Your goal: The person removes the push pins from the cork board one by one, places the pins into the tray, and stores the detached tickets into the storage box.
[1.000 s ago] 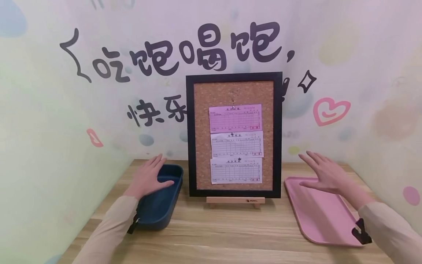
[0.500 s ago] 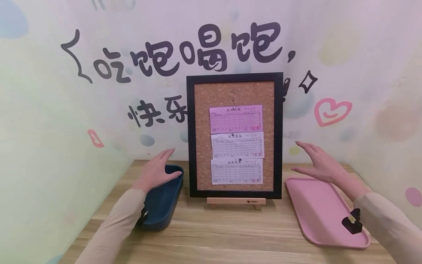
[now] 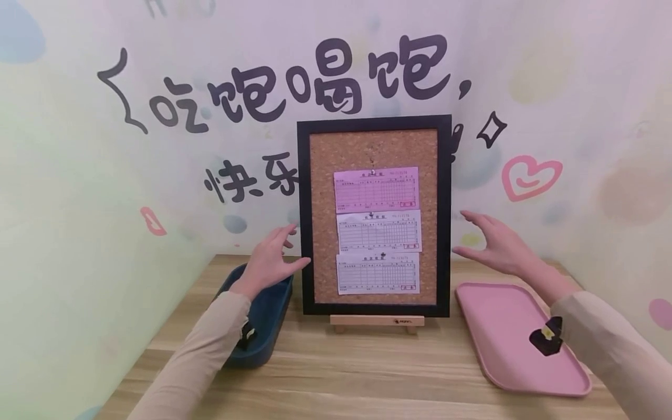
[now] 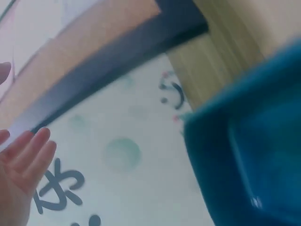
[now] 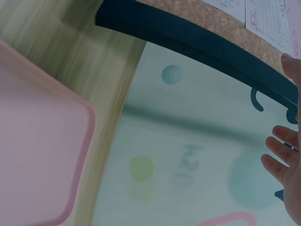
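Observation:
A black-framed cork board stands upright on a small wooden easel in the middle of the table. Three receipt slips are pinned to it in a column: a pink slip on top, a white slip in the middle and another white slip at the bottom. My left hand is at the board's left edge, fingers spread and holding nothing; whether the thumb touches the frame I cannot tell. Just right of the board's right edge, my right hand is raised with its fingers apart, also holding nothing.
A deep blue bin sits on the wooden table left of the board, partly under my left arm. To the right lies a flat pink tray. A printed wall closes off the back and sides.
Both hands have moved inward and up towards the board, the left from over the blue bin, the right from over the pink tray. The board and slips stay in place.

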Demonstrator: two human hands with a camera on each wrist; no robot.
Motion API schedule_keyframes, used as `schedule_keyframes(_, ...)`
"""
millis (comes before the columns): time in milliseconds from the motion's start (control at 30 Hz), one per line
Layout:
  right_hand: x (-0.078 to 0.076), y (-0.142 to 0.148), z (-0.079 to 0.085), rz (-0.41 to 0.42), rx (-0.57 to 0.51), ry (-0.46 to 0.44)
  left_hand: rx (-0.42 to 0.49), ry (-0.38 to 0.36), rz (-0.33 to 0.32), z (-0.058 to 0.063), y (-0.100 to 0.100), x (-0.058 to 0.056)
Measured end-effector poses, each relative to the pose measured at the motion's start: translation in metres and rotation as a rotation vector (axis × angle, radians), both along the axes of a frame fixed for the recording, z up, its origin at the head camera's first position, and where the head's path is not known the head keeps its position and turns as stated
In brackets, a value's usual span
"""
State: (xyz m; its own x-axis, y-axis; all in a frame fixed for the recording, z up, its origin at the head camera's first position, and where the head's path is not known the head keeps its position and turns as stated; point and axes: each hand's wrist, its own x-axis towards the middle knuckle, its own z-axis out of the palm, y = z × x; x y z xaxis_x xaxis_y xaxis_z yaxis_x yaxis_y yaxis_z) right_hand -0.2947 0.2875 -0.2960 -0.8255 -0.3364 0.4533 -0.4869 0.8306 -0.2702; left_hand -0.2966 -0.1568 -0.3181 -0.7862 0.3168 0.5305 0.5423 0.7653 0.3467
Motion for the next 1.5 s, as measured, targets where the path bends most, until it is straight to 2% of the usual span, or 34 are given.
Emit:
schedule_keyframes(133, -0.002, -0.007, 0.008, 0.027, 0.014, 0.014, 0.166, -0.144, -0.035, 0.006, 0.014, 0.001)
schedule_keyframes(200, -0.003, -0.01, 0.014, 0.035, 0.02, 0.034, 0.234, -0.186, -0.053, 0.008, 0.02, -0.001)
schedule_keyframes(300, -0.005, -0.016, 0.026, 0.04, 0.007, 0.066, 0.302, -0.208, -0.063, 0.011, 0.028, -0.005)
schedule_keyframes(533, -0.009, -0.038, 0.048, 0.047, 0.012, 0.088, 0.463, -0.256, -0.02, 0.017, 0.045, -0.017)
schedule_keyframes(800, -0.02, -0.06, 0.059, 0.074, -0.015, 0.098, 0.612, -0.265, -0.027, 0.027, 0.068, -0.026)
schedule_keyframes(1000, -0.028, -0.072, 0.068, 0.074, 0.016, 0.114, 0.699, -0.252, -0.024, 0.026, 0.078, -0.031)
schedule_keyframes(1267, -0.038, -0.091, 0.074, 0.057, 0.026, 0.055, 0.749, -0.201, -0.053, 0.031, 0.084, -0.04)
schedule_keyframes(1500, -0.045, -0.104, 0.078, 0.064, -0.012, 0.061, 0.758, -0.164, -0.054, 0.038, 0.096, -0.047)
